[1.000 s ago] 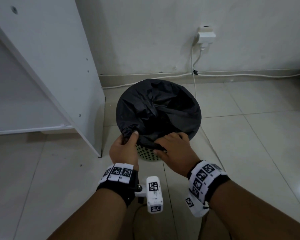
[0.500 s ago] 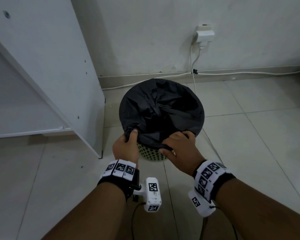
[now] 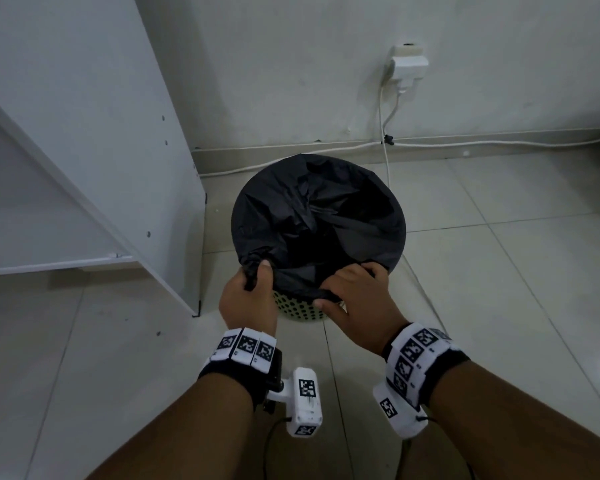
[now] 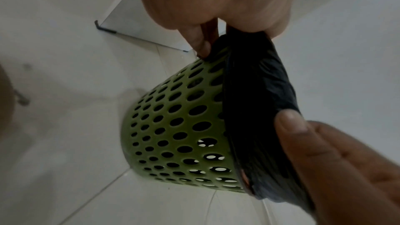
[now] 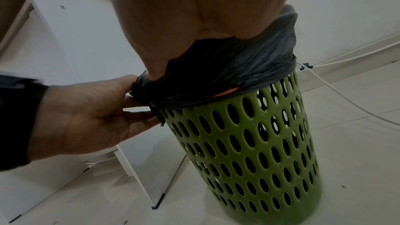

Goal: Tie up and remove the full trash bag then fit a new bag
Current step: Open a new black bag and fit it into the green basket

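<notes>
A black trash bag (image 3: 319,216) lines a green perforated bin (image 3: 298,308) that stands on the tiled floor. The bag's edge is folded over the bin's rim (image 5: 242,78). My left hand (image 3: 248,296) pinches a bunched bit of the bag's edge at the near left of the rim, thumb on top. My right hand (image 3: 354,296) grips the bag's edge at the near right of the rim, fingers curled over it. In the left wrist view the bag (image 4: 257,91) hangs over the bin (image 4: 173,126) between both hands. The bin's contents are hidden in the dark bag.
A white cabinet panel (image 3: 84,133) stands close on the bin's left. A wall socket with a plug (image 3: 407,65) and white cables (image 3: 465,145) run along the skirting behind the bin. Bare floor tiles (image 3: 499,289) lie to the right.
Both hands stay on the near rim with the bag's edge. The near edge of the bag has lifted slightly and the opening looks a little wider.
</notes>
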Demonstrator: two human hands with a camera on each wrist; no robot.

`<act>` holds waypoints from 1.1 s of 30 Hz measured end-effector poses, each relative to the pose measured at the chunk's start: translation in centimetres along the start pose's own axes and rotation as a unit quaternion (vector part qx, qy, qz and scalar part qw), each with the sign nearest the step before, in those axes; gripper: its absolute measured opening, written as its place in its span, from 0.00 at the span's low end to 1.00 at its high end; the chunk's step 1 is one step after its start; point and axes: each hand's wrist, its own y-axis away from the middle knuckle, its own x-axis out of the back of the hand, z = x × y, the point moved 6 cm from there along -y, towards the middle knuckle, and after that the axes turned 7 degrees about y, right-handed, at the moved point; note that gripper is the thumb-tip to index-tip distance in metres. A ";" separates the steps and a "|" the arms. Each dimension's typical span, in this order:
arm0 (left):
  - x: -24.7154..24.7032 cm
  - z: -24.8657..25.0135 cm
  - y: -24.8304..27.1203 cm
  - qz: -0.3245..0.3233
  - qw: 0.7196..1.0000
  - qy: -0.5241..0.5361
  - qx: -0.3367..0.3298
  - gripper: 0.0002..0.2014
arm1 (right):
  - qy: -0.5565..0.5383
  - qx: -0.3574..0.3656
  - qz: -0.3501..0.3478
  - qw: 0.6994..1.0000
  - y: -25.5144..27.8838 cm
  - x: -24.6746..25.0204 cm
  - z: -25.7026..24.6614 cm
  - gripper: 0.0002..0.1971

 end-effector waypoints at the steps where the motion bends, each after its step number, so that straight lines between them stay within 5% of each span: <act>1: 0.0 0.1 -0.1 -0.007 1.000 -0.026 -0.001 0.19 | 0.002 0.000 0.000 1.000 0.0 0.0 0.0 0.17; 8: -0.3 0.4 -0.7 -0.024 0.998 -0.039 0.040 0.27 | 0.004 -0.009 0.010 1.000 -0.2 0.1 -0.2 0.17; 15: -0.4 -0.5 0.1 0.002 0.994 0.089 0.069 0.17 | 0.006 -0.010 0.013 1.000 -0.2 0.1 -0.1 0.16; 23: -0.1 -1.4 0.0 0.020 0.986 0.115 0.121 0.18 | 0.009 -0.012 0.012 1.000 -0.3 0.2 -0.1 0.17; 28: 0.1 -0.9 -0.5 -0.015 0.997 0.047 0.067 0.29 | 0.013 -0.011 0.006 1.000 -0.2 0.2 -0.2 0.17; 33: -0.1 -1.2 -0.7 -0.038 0.997 0.054 0.044 0.29 | 0.017 -0.012 -0.001 1.000 -0.3 0.3 -0.3 0.17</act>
